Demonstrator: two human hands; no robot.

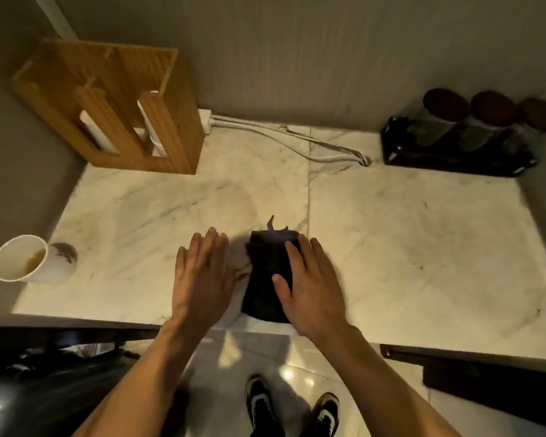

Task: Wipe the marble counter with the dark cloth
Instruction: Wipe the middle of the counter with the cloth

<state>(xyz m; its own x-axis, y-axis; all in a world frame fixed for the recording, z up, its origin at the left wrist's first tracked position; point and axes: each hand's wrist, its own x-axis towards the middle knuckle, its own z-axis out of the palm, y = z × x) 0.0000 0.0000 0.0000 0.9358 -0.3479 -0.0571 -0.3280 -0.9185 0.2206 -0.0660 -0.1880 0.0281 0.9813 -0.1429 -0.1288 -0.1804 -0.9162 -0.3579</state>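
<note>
A dark cloth (265, 275) lies folded on the white marble counter (407, 234), near its front edge at the middle. My right hand (309, 285) lies flat on the cloth's right half, fingers spread and pointing away from me. My left hand (202, 279) is flat and open just left of the cloth, over bare marble, with its fingers apart. A small brownish smear shows on the marble between my left hand and the cloth.
A tipped paper cup (22, 260) with brown liquid lies at the counter's left edge. A wooden cup holder (114, 105) stands back left, white cables (297, 140) run along the wall, and a black rack of jars (467, 137) sits back right. A bin with a dark bag (44, 395) is below left.
</note>
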